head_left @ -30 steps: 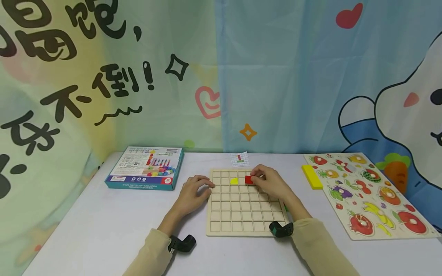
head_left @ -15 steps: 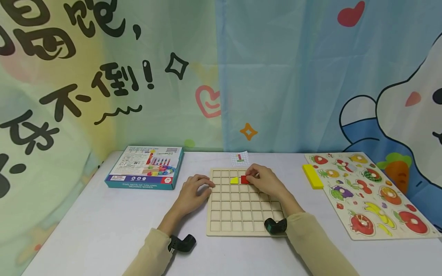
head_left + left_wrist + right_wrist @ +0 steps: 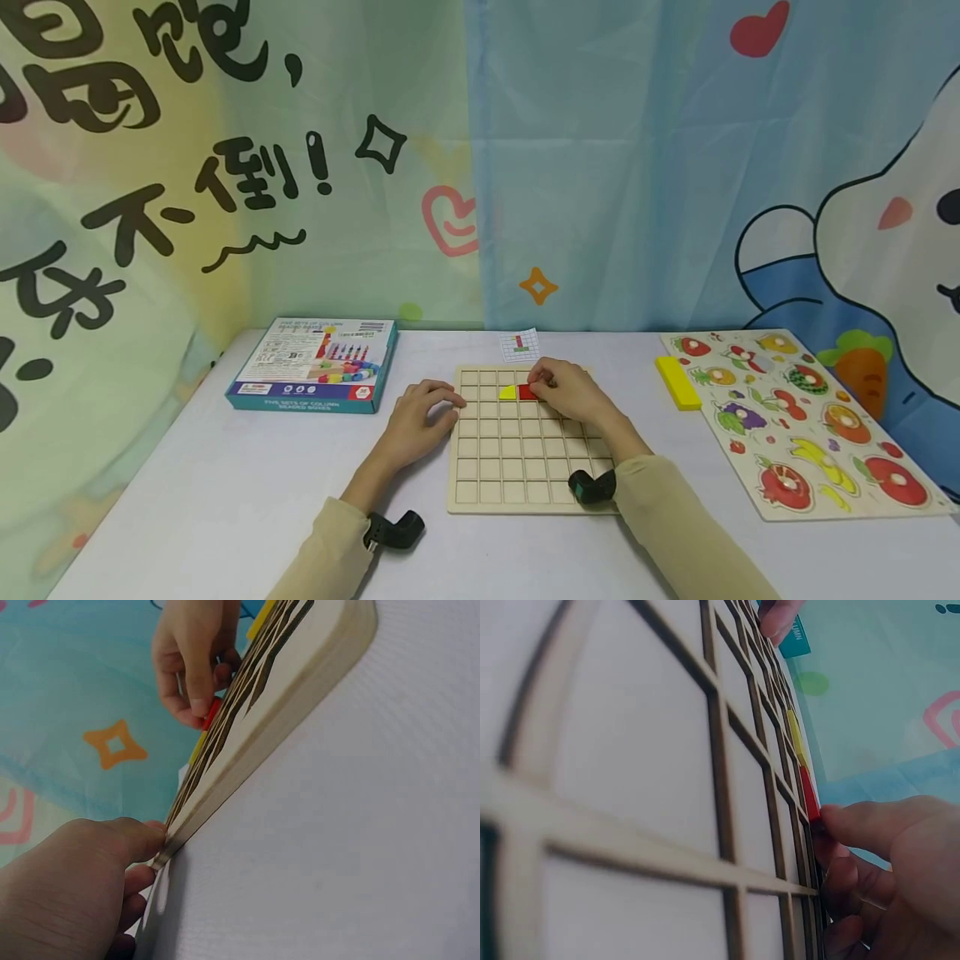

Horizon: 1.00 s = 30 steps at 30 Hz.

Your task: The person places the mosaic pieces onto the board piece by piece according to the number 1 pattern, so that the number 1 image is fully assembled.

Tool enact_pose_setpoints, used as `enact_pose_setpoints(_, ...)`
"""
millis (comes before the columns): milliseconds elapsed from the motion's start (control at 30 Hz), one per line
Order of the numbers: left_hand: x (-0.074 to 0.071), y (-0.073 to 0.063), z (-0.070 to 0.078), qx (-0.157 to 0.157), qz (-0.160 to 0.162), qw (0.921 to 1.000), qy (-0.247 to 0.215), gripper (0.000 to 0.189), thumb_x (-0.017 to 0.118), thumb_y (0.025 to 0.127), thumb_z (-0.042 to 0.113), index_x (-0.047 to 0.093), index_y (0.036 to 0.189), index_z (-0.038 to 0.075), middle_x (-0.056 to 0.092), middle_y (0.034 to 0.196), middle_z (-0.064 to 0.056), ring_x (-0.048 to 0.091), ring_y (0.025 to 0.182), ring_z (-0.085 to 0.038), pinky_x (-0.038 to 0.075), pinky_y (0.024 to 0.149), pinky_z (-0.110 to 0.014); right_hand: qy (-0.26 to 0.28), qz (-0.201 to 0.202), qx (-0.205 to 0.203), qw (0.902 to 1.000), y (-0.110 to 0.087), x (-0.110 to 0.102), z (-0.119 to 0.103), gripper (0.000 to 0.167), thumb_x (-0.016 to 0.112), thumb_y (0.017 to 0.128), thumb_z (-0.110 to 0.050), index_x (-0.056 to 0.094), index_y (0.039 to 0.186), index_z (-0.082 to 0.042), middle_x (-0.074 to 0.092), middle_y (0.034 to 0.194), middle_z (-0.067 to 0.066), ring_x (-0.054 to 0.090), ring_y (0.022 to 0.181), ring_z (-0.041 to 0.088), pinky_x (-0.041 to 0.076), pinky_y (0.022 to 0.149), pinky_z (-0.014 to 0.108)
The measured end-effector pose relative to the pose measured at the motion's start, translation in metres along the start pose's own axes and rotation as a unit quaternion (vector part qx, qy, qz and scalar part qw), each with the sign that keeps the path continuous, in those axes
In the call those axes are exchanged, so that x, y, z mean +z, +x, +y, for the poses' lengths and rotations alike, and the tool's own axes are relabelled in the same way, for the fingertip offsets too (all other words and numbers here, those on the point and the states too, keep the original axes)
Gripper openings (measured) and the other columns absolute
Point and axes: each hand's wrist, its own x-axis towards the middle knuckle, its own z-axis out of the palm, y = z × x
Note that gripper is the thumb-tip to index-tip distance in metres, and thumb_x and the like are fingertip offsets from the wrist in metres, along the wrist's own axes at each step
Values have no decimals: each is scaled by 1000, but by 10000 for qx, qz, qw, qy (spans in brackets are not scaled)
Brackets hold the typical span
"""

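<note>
A square wooden grid board (image 3: 506, 507) lies on the table between the hands. My left hand (image 3: 418, 423) holds the board's left edge near its upper corner; in the left wrist view its fingertips (image 3: 156, 832) meet that edge. With thumb and fingers my right hand (image 3: 576, 392) pinches a small red block (image 3: 526, 392) in the second row from the top. Right beside it, to the left, sits a yellow block (image 3: 507, 392). From the right wrist view, the red block's near end is under my thumb. The palm hides part of the board's right side.
Behind the board lies a small printed grid card (image 3: 519, 344) with red and green marks. A boxed set (image 3: 315, 364) is at the left back. A yellow bar-shaped piece (image 3: 678, 383) adjoins a fruit puzzle board (image 3: 757, 492) on the right. A printed curtain hangs behind the table.
My right hand has slid the red block leftward along the row, up beside the yellow block. The right forearm has moved left with it. My left hand stays at the board's edge.
</note>
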Motion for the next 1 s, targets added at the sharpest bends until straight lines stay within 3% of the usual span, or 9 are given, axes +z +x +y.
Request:
enact_pose_setpoints(300,-1,0,0,14,26,10000,20,15,64,88,17,69,101,22,61,117,-1,51,111,-24,35,91,-46,-83,51,165,9998,1,2,-4,8,58,92,-13,61,97,-8,63,85,5,52,75,16,42,71,32)
enact_pose_setpoints(700,1,1,0,-11,15,10000,6,15,64,88,18,69,101,23,61,117,-2,51,112,-25,34,91,-46,213,-112,183,9995,-3,1,-5,11,58,92,-13,60,99,-5,59,82,5,49,71,14,40,68,28)
enact_pose_setpoints(1000,2,0,0,-7,29,10000,-2,14,64,88,18,69,100,23,61,117,-1,51,112,-25,34,92,-46,436,-140,135,9989,-11,-5,-3,19,52,95,-18,59,108,-6,63,95,8,56,81,17,44,69,30)
